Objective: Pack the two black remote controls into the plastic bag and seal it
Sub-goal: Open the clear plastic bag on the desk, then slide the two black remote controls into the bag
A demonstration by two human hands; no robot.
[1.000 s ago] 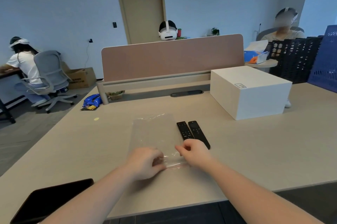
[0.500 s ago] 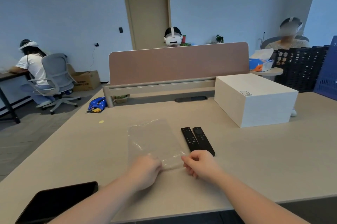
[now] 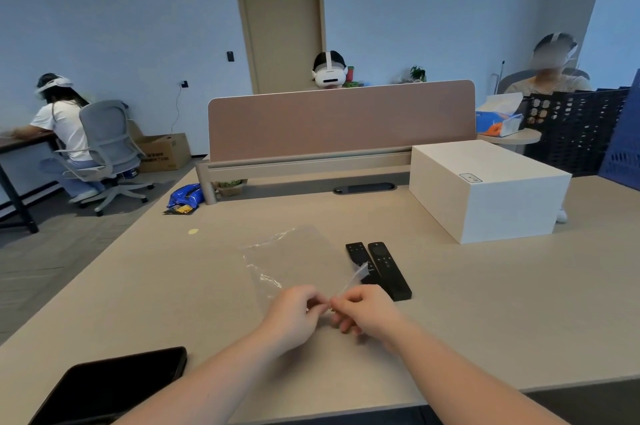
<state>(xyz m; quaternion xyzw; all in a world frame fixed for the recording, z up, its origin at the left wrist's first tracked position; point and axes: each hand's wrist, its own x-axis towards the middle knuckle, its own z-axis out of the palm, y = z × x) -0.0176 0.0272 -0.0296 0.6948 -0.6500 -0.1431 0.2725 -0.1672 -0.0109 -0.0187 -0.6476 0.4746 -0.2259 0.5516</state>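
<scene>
The table (image 3: 145, 289) is spreading wide and pale in front of me, carrying everything I am working with. At its far edge a brown divider panel (image 3: 341, 121) is standing upright, and to the right of that a white box (image 3: 488, 189) is sitting on the surface, well apart from my hands. At the near left corner a dark tablet (image 3: 110, 386) is lying flat, partly cut off by the edge of the view.

The plastic bag (image 3: 294, 255) is lying mostly flat in the middle of the table, clear and wrinkled, its closed end pointing away from me. Its near edge is lifting off the surface where I am holding it, and one loose strip of that edge is sticking up toward the right, crossing in front of the remotes.

The two black remote controls (image 3: 379, 269) are lying side by side just right of the bag, touching or nearly touching each other, buttons up, both outside the bag.

My left hand (image 3: 294, 317) is pinching the bag's near edge, its grip pressed together on the plastic. My right hand (image 3: 369, 312) is doing the same right beside it, fingertips pinching the same edge, the two hands almost meeting. The near end of the right remote is just beyond my right knuckles.
</scene>
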